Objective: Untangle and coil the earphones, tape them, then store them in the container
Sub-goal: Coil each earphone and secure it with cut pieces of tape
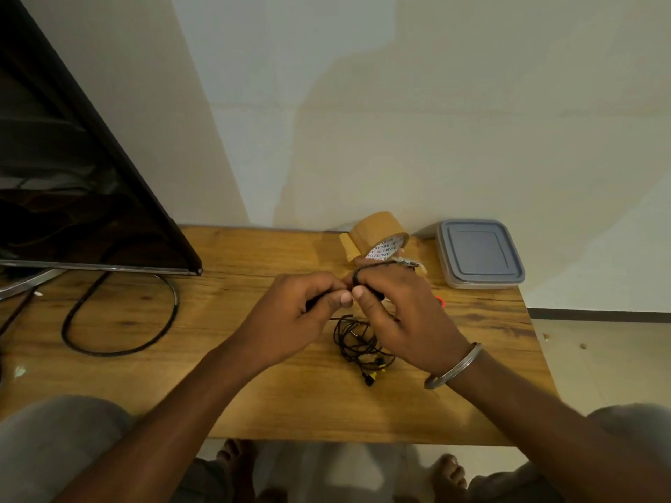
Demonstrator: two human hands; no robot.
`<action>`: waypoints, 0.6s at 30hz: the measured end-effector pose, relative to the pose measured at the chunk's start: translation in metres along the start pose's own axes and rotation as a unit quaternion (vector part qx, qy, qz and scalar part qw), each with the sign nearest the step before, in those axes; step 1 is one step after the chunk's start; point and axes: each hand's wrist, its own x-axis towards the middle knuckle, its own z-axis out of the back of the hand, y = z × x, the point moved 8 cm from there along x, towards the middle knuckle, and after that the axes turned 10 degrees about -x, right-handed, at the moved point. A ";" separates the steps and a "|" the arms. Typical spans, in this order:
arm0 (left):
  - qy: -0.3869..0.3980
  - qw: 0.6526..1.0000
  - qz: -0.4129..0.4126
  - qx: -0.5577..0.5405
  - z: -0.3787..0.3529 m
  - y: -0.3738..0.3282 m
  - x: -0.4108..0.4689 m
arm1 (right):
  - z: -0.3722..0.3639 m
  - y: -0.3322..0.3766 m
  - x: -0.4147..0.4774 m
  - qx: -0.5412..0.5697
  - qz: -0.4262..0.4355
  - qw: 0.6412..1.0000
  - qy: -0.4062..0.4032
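Black earphones [357,341] hang in a tangled bundle over the wooden table [254,401], their yellow-tipped buds lowest. My left hand [301,314] and my right hand [403,314] meet thumb to thumb above the bundle, both pinching the upper part of the cord. A loop of cord passes over my right index finger. A roll of brown tape [377,237] stands just behind my right hand. The container [479,254], clear with a grey lid on it, sits at the back right of the table.
A dark TV screen [80,183] on a metal stand fills the left, with a thick black cable [120,317] looped on the table below it. A small orange object [441,301] peeks out beside my right hand. The wall runs right behind the table.
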 end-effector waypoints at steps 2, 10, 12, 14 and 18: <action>-0.013 1.000 -0.007 0.005 0.003 -0.001 0.000 | -0.009 -0.001 -0.002 -0.075 0.012 0.997 0.029; -0.047 0.998 -0.039 -0.001 0.016 -0.009 0.002 | -0.021 -0.006 -0.005 0.127 -0.072 0.982 0.123; -0.069 0.997 -0.038 -0.022 0.023 -0.009 0.003 | -0.027 -0.005 -0.008 0.362 -0.160 0.900 0.181; -0.095 0.995 -0.027 -0.031 0.030 -0.005 0.004 | -0.028 0.004 -0.008 0.579 -0.208 0.762 0.200; -0.061 0.996 0.026 -0.060 0.022 0.008 0.002 | -0.010 0.012 0.002 0.811 -0.176 0.536 0.154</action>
